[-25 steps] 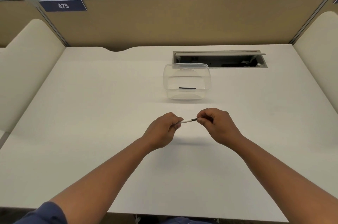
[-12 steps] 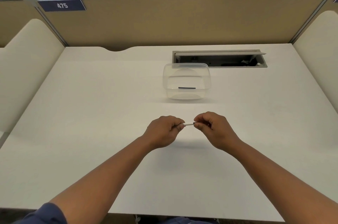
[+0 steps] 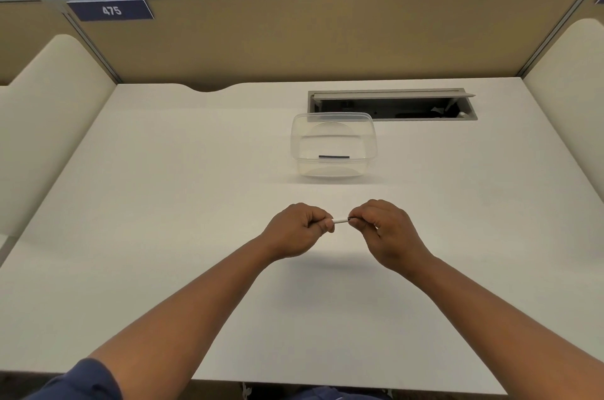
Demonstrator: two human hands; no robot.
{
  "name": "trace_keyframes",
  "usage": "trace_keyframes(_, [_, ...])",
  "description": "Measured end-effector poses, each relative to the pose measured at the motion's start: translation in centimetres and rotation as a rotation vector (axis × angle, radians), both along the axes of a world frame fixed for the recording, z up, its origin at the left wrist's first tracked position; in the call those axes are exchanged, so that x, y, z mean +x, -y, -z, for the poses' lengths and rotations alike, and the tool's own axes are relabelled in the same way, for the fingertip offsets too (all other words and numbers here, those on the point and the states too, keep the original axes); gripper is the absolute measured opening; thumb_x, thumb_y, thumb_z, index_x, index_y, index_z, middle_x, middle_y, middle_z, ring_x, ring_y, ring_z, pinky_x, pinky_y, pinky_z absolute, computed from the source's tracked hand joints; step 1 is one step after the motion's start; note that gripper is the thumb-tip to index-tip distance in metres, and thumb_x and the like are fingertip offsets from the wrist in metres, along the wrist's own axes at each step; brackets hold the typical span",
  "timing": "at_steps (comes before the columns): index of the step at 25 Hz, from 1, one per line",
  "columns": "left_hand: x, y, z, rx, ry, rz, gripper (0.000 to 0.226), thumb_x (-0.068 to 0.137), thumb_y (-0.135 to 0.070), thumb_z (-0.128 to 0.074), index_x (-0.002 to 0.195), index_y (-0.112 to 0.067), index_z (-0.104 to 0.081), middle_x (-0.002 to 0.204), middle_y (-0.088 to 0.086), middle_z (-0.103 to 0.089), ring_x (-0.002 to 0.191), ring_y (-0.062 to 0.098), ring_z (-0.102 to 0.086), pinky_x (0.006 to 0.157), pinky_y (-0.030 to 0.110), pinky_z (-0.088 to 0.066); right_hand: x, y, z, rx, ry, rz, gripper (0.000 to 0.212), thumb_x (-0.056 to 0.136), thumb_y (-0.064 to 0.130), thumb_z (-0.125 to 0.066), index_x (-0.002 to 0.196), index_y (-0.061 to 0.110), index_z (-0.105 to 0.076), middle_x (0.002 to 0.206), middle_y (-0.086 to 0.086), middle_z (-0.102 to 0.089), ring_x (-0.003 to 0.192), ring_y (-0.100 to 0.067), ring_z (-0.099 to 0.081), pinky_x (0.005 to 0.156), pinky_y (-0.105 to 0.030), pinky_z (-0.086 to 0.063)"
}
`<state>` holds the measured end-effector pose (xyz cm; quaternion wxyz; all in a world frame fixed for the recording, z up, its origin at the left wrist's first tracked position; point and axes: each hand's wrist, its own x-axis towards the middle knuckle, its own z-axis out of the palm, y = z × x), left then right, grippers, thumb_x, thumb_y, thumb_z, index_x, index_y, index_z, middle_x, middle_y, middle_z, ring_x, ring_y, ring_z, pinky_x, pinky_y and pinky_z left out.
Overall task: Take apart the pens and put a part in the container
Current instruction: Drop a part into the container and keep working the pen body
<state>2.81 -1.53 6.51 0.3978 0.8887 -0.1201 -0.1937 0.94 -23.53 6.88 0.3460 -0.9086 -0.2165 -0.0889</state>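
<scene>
Both hands have drawn closer since a second ago, so less of the pen shows between them and its dark end is now almost hidden in the right fingers.

Most of the frame is the white table [image 3: 163,203], bare across its whole left half and along the lower edge. Its far edge meets a tan partition [image 3: 294,40] across the upper frame, and cream side panels close in at the left and right edges. An open cable slot [image 3: 392,104] sits in the table right of centre, near the partition.

Just below the slot, touching its near edge in this view, stands the clear container [image 3: 333,144], upright and lidless. One short dark part [image 3: 333,157] lies flat on its floor toward the near wall.

Below the container, well apart from it with bare table between, the two hands meet at frame centre above the surface. The left hand [image 3: 299,229] is clenched in a fist around one end of the pen [image 3: 340,220]. The right hand [image 3: 384,233] pinches the other end between thumb and fingertips, its grip closed tight. Only a short white stretch of the pen shows between them, lying nearly level.
</scene>
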Motion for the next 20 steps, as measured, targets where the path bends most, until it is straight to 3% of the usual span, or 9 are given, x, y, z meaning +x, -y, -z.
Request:
trace_keyframes(2, [-0.3,0.2,0.0,0.116,0.084,-0.024,0.024,0.099,-0.041,-0.052,0.083,-0.032,-0.068,0.059,-0.01,-0.054,0.057,0.011,-0.045,0.059,0.031,-0.039,0.1,-0.6,-0.1,0.099,-0.259,0.105,0.014,0.093,0.012,-0.065,0.08,0.016,-0.071,0.067,0.008,-0.061,0.062,-0.009,-0.05,0.059,-0.021,-0.038])
trace_keyframes(5, [-0.9,0.6,0.3,0.319,0.342,0.064,0.032,0.099,-0.04,-0.045,0.073,-0.022,-0.049,0.061,-0.003,-0.052,0.057,0.014,-0.043,0.049,0.028,-0.027,0.5,-0.7,-0.7,0.379,-0.869,0.273,0.024,0.092,0.018,-0.062,0.07,0.016,-0.071,0.063,0.003,-0.06,0.053,-0.009,-0.046,0.054,-0.022,-0.037])
trace_keyframes(7, [-1.1,0.7,0.4,0.343,0.382,0.087,0.033,0.099,-0.04,-0.044,0.074,-0.02,-0.048,0.062,-0.002,-0.052,0.059,0.015,-0.044,0.049,0.028,-0.025,0.4,-0.6,-1.0,0.482,-1.061,0.29,0.028,0.094,0.023,-0.062,0.071,0.012,-0.072,0.063,-0.002,-0.059,0.053,-0.012,-0.044,0.054,-0.025,-0.037])
trace_keyframes(11, [-0.5,0.7,0.0,0.176,0.069,-0.038,0.025,0.099,-0.044,-0.05,0.082,-0.036,-0.067,0.06,-0.012,-0.056,0.059,0.009,-0.049,0.059,0.029,-0.04,0.2,-0.6,-0.8,0.344,-0.701,0.253,0.021,0.094,0.027,-0.064,0.077,0.019,-0.074,0.069,0.0,-0.068,0.06,-0.009,-0.053,0.058,-0.022,-0.044])
trace_keyframes(14, [0.1,0.4,-0.4,0.018,-0.076,-0.016,0.028,0.099,-0.037,-0.054,0.082,-0.028,-0.074,0.054,-0.012,-0.046,0.053,0.011,-0.04,0.058,0.03,-0.038,0.1,-0.4,-0.3,0.35,-0.492,0.186,0.011,0.089,0.016,-0.071,0.085,0.026,-0.076,0.074,0.009,-0.072,0.061,-0.001,-0.057,0.059,-0.011,-0.043])
trace_keyframes(16, [0.4,0.0,-0.9,-0.1,-0.178,-0.003,0.029,0.1,-0.033,-0.056,0.082,-0.023,-0.076,0.052,-0.015,-0.042,0.053,0.01,-0.036,0.055,0.026,-0.034,0.0,0.0,-0.1,0.304,-0.397,0.118,0.015,0.088,0.011,-0.073,0.092,0.024,-0.076,0.082,0.013,-0.072,0.075,-0.001,-0.063,0.066,-0.009,-0.044])
trace_keyframes(20, [0.9,-0.6,-1.5,-0.158,-0.329,0.043,0.03,0.1,-0.033,-0.057,0.083,-0.02,-0.077,0.055,-0.016,-0.043,0.054,0.003,-0.039,0.055,0.017,-0.032,0.2,0.9,0.0,-0.072,0.064,-0.102,0.011,0.091,0.011,-0.07,0.1,0.012,-0.074,0.087,0.001,-0.072,0.075,-0.02,-0.061,0.064,-0.032,-0.05])
